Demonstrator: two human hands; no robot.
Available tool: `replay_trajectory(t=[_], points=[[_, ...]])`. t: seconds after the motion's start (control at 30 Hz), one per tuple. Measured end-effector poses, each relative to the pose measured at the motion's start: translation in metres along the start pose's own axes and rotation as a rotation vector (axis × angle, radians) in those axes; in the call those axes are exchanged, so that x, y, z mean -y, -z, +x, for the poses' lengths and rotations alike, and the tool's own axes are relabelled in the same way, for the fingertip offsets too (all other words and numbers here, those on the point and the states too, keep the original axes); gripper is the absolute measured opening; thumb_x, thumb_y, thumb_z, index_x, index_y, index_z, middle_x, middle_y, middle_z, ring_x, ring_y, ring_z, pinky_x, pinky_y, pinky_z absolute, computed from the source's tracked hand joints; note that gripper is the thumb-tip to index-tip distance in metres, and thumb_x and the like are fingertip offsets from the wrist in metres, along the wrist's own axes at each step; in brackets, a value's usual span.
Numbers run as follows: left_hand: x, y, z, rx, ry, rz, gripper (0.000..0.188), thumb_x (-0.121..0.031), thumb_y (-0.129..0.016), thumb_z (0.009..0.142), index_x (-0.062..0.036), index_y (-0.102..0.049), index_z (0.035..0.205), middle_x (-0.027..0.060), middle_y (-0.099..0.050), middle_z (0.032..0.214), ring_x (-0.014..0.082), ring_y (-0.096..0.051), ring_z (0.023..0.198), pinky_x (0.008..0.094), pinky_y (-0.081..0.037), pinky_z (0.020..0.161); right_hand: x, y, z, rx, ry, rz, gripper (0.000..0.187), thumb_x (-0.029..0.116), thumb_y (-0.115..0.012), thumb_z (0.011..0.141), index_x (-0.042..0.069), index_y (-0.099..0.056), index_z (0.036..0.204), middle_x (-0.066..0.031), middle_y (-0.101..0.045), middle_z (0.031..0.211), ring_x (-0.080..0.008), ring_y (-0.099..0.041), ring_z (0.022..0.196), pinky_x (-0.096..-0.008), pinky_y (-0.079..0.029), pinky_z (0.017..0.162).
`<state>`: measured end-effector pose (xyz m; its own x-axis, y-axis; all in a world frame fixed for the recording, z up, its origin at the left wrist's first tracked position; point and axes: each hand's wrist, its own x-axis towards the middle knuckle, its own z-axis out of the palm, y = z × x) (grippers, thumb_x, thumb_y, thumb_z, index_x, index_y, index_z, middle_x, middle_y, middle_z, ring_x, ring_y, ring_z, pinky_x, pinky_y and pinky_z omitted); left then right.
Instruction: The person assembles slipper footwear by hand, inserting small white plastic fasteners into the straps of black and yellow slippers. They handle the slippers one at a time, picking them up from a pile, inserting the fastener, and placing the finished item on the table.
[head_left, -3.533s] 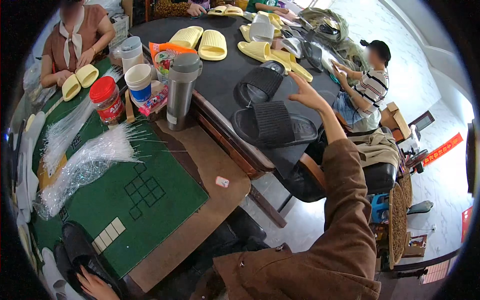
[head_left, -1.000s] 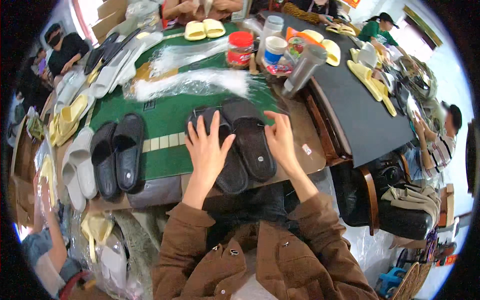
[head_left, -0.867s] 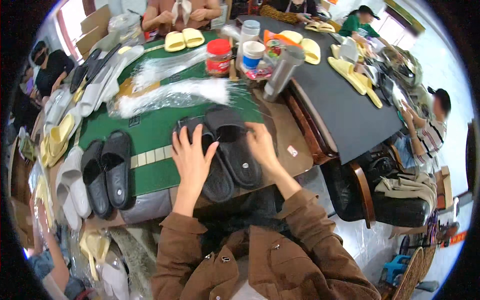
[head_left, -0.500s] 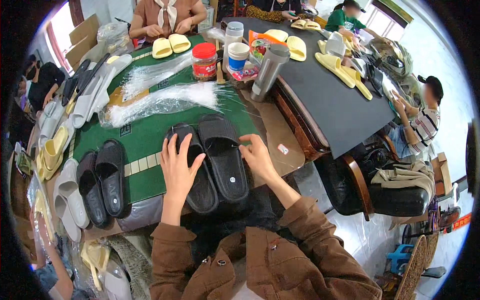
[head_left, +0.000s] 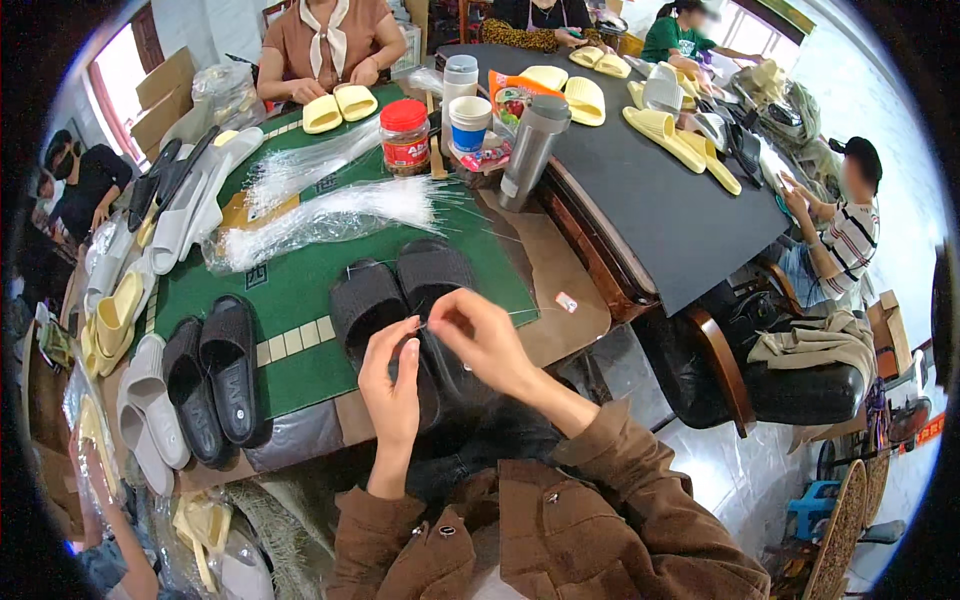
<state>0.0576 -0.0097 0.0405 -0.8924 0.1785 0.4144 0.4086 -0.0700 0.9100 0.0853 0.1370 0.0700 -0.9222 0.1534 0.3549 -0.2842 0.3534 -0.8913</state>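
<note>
A pair of black slide slippers lies side by side in front of me at the table's near edge: the left slipper (head_left: 368, 298) and the right slipper (head_left: 434, 268). Above their openings, my left hand (head_left: 392, 382) and my right hand (head_left: 488, 342) meet fingertip to fingertip. Both pinch a thin clear plastic tie (head_left: 422, 323), of which only a tiny bit shows. My wrists and fingers cover much of the two soles. Beyond the slippers, a bundle of the same thin clear strands (head_left: 330, 218) lies on plastic film.
Another black pair (head_left: 230, 370) and a grey pair (head_left: 150, 410) lie to the left, with more slippers behind. A red-lidded jar (head_left: 404, 138), a paper cup (head_left: 469, 122) and a steel tumbler (head_left: 532, 150) stand at the far right. Several people sit around.
My right hand has moved left from the right slipper's side, and my left hand has come down and right off the left slipper. Their fingertips now meet over the pair.
</note>
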Motion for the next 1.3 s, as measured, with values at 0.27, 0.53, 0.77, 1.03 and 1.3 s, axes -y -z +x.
replay_trajectory(t=[0.27, 0.53, 0.77, 1.03, 1.3], points=[[0.011, -0.01, -0.015, -0.127, 0.236, -0.479, 0.019, -0.009, -0.057, 0.095, -0.0002, -0.063, 0.111, 0.0078, -0.063, 0.112, 0.015, -0.059, 0.102, 0.0291, -0.047, 0.092, -0.003, -0.026, -0.011, -0.059, -0.002, 0.136, 0.01, 0.005, -0.061, 0.09, 0.0, -0.054, 0.095, -0.0054, -0.059, 0.082, -0.0089, -0.056, 0.071, -0.0248, -0.046, 0.062], [0.012, 0.004, -0.007, -0.216, 0.282, -0.63, 0.013, -0.014, -0.055, 0.097, -0.0045, -0.056, 0.107, 0.0091, -0.063, 0.106, 0.018, -0.061, 0.098, 0.0326, -0.049, 0.091, -0.006, -0.013, -0.013, 0.087, -0.018, 0.093, 0.01, 0.005, -0.061, 0.088, 0.0, -0.057, 0.095, -0.0119, -0.061, 0.085, -0.021, -0.062, 0.074, -0.0307, -0.049, 0.065], [0.015, 0.067, -0.002, -0.387, 0.293, -0.536, 0.026, -0.011, -0.053, 0.098, -0.0011, -0.051, 0.122, 0.0053, -0.058, 0.088, 0.0121, -0.058, 0.083, 0.028, -0.05, 0.08, -0.013, 0.064, -0.043, 0.401, 0.17, -0.362, 0.012, 0.009, -0.06, 0.085, 0.004, -0.064, 0.096, -0.013, -0.061, 0.087, -0.0329, -0.061, 0.086, -0.0412, -0.05, 0.074], [0.011, 0.072, -0.01, -0.38, 0.279, -0.445, 0.011, -0.006, -0.054, 0.096, -0.0058, -0.052, 0.107, 0.004, -0.056, 0.082, 0.009, -0.048, 0.066, 0.0209, -0.038, 0.058, 0.005, 0.094, -0.057, 0.356, 0.194, -0.722, 0.009, 0.005, -0.065, 0.081, 0.005, -0.064, 0.089, -0.0075, -0.059, 0.112, -0.0292, -0.058, 0.097, -0.0388, -0.049, 0.089], [0.004, 0.071, -0.014, -0.114, 0.293, -0.153, 0.017, -0.007, -0.057, 0.094, -0.0017, -0.064, 0.109, 0.0017, -0.063, 0.088, 0.0034, -0.044, 0.065, 0.0175, -0.036, 0.059, -0.001, 0.089, -0.048, 0.213, 0.363, -0.789, 0.023, 0.002, -0.063, 0.073, 0.007, -0.062, 0.095, -0.0094, -0.063, 0.101, -0.0306, -0.062, 0.093, -0.0396, -0.053, 0.079]])
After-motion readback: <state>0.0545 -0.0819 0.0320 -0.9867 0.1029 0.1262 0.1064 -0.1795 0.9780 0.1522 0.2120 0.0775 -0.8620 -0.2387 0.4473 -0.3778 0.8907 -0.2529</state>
